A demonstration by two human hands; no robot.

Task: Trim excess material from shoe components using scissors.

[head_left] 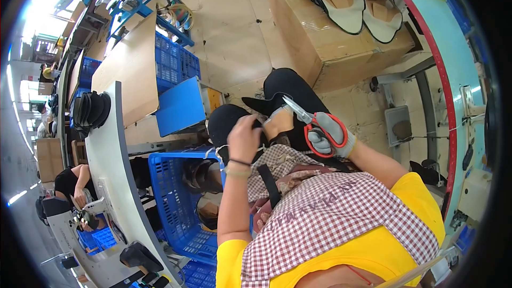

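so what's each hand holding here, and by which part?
Right hand, gloved: scissors, fingers through the red handle loops, blades open at the shoe piece. Left hand: grips that black and tan shoe piece at its near end, on the lap.

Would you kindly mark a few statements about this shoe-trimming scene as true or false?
1. The right hand wears a grey glove and holds red-handled scissors. True.
2. The left hand is gloved as well. False: it is bare, with bands at the wrist.
3. The black shoe upper lies over the person's lap. True.
4. The blue plastic crate sits at the person's right. False: it is at the left.
5. The large cardboard box carries shoe soles. True.
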